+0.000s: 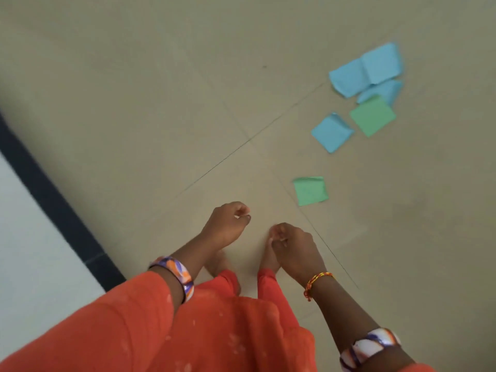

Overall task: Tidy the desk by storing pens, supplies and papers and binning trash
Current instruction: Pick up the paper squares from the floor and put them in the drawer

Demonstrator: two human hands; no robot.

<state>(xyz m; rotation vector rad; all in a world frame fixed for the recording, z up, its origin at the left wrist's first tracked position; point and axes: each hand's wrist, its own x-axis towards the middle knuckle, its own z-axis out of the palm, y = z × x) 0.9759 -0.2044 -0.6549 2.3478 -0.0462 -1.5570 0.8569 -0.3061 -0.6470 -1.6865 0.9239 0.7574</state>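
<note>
step: gather floor notes | left hand point(228, 224) and right hand point(291, 241) loosely curled, empty | tip: bend, nearest green note point(310, 191) first, then blue notes point(362, 71)

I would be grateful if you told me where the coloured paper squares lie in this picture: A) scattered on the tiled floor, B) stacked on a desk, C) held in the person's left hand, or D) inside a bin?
A: the blue paper squares and green paper squares lie loose on the tiled floor, ahead of the left hand and right hand, which hold none of them.
</note>
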